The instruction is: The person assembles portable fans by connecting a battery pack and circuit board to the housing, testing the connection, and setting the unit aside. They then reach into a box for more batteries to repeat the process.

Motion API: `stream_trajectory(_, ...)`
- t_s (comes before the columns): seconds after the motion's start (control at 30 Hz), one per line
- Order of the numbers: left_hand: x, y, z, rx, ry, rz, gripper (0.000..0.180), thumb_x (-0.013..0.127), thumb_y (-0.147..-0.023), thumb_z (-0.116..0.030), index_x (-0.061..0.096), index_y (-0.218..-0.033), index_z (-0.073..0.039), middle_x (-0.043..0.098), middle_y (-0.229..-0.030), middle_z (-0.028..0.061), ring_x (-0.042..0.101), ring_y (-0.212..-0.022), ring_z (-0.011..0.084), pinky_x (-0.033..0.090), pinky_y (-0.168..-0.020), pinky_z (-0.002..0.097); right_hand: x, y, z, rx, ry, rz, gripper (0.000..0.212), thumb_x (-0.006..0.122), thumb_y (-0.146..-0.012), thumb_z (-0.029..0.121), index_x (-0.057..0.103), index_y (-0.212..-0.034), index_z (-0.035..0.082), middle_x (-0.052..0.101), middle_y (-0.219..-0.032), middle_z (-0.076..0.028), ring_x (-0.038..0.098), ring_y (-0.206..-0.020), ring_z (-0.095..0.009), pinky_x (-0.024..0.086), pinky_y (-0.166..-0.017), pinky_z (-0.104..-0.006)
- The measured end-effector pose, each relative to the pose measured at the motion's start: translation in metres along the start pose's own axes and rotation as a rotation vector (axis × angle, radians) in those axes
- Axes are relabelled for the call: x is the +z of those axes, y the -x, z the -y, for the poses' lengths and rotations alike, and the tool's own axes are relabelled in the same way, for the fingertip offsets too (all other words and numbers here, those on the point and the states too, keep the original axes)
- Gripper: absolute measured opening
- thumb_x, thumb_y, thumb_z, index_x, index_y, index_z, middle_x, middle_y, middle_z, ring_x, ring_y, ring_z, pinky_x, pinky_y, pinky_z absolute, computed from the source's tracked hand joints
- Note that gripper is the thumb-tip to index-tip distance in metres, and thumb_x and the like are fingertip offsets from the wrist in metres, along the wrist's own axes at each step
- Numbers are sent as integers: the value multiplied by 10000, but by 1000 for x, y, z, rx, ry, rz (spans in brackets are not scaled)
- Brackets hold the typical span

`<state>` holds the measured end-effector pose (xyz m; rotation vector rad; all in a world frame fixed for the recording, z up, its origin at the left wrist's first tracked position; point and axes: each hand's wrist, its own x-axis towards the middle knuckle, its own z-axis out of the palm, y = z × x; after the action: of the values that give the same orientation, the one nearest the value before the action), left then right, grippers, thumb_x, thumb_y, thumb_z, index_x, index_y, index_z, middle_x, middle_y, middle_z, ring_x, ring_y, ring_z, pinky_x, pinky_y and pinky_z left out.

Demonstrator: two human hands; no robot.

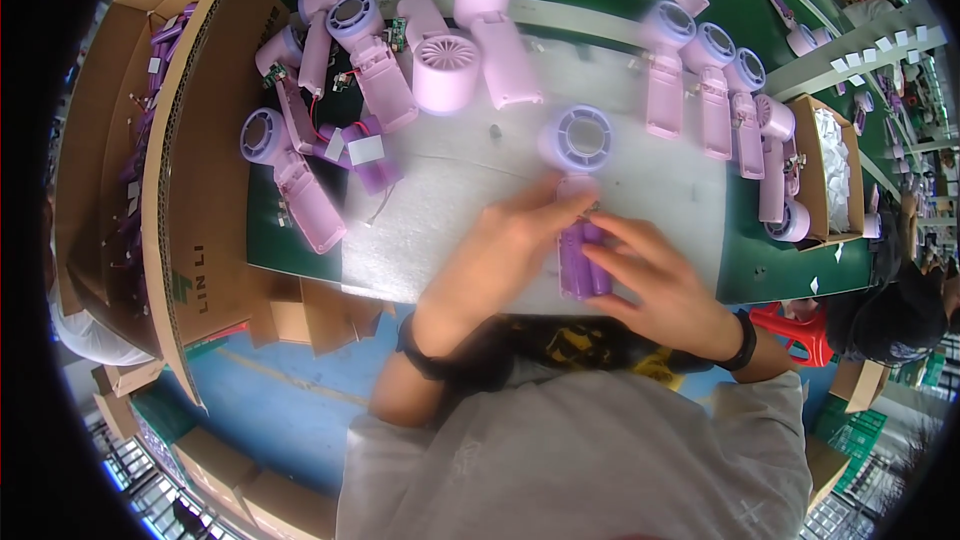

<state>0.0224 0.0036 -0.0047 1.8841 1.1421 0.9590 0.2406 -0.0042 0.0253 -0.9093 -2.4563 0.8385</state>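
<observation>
A pink handheld fan with a round head lies in front of me, its handle pointing toward my body. Purple battery cells sit in the handle's open shell. My left hand is closed on the fan's neck, just below the head, with its fingertips near small parts partly hidden there. From the other side, the fingers of my right hand bend over the handle and touch its edge and the cells. Both hands hold the fan low over the white mat.
Several pink fan housings with bare circuit boards lie at the left, beside loose purple battery packs. More fan bodies line the right. A tall cardboard box holds purple packs; a small box holds white pieces. A red stool stands right.
</observation>
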Motion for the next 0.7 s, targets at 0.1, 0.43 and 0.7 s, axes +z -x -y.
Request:
stream_trajectory(0.1, 2, 0, 0, 7, -15, -4, 414, 624, -854, 64, 636, -1253, -49, 616, -1255, 229, 688, -888, 381, 569, -714, 394, 3, 2, -2, -26, 44, -71, 513, 833, -679, 26, 638, -1150, -26, 527, -1370, -183, 588, -1127, -362, 540, -907, -425)
stream_trajectory(0.43, 8, 0, -1, 10, 0, -101, 369, 642, -895, -5, 641, -1259, -64, 608, -1268, 240, 677, -918, 409, 560, -762, 415, 5, -3, -2, -65, 132, -85, 403, 827, -698, 61, 608, -1027, -20, 512, -1341, -214, 599, -1085, -361, 551, -872, -415)
stream_trajectory(0.7, 2, 1, -8, -87, 38, -33, 456, 747, -832, -63, 637, -1274, -71, 595, -1312, 220, 715, -846, 323, 580, -707, 360, -2, -9, -10, 18, -70, -22, 453, 843, -681, 23, 568, -1041, 19, 453, -1315, -181, 584, -1064, -324, 531, -879, -397)
